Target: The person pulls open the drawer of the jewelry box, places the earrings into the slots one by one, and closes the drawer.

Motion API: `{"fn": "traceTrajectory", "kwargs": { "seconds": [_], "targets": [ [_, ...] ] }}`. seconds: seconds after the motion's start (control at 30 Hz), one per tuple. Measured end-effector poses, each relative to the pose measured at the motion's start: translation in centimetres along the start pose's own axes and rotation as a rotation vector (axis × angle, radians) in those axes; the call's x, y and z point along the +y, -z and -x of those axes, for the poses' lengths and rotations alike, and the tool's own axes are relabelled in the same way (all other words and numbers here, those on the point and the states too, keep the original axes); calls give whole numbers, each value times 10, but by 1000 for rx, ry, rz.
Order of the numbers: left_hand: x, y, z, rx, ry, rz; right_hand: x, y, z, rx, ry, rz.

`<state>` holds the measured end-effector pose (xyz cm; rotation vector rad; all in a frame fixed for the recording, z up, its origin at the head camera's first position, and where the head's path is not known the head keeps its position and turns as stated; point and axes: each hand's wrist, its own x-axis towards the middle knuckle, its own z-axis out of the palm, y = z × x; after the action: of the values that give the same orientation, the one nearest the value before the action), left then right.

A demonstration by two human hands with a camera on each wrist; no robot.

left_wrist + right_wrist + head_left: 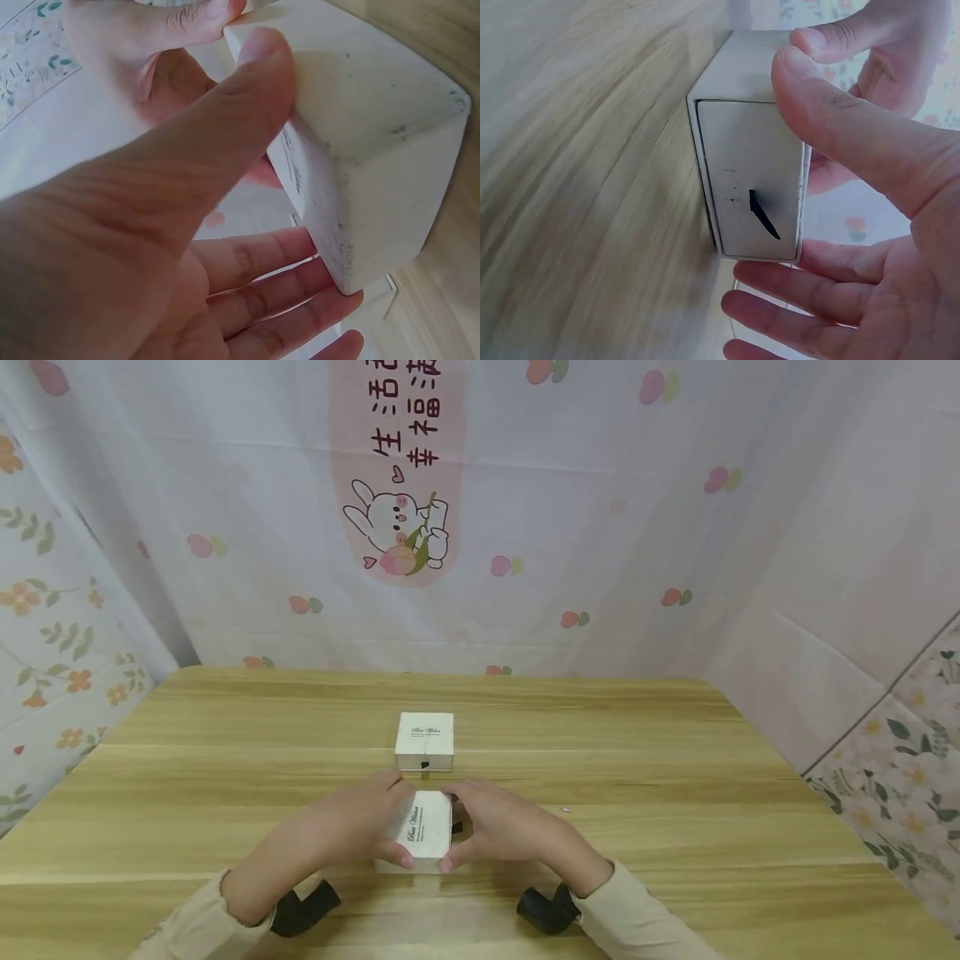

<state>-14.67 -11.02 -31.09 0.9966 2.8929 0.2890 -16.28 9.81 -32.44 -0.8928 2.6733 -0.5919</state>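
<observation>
A white drawer-style gift box [431,828] printed "Best Wishes" sits on the table at front centre, its lettering turned sideways. My left hand [360,827] holds its left part, thumb on the near side and fingers at the far side. At the other end, my right hand [506,828] grips it the same way. In the right wrist view the drawer front [742,157] is flush in its sleeve, with a black ribbon pull [762,213] sticking out. Dark scuffs mark the box's white side [375,97] in the left wrist view.
A second white "Best Wishes" box [424,737] stands just behind, its black tab facing me. The wooden table [675,760] reaches back to a printed curtain [570,527]. To the right lies a tiny pale scrap [566,810].
</observation>
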Motion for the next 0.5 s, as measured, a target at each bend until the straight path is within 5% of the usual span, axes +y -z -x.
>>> {"fn": "traceTrajectory", "kwargs": {
  "seconds": [0.5],
  "targets": [
    [-11, 8, 5, -52, 53, 6, -11, -7, -14, -11, -16, -13]
  ]
}}
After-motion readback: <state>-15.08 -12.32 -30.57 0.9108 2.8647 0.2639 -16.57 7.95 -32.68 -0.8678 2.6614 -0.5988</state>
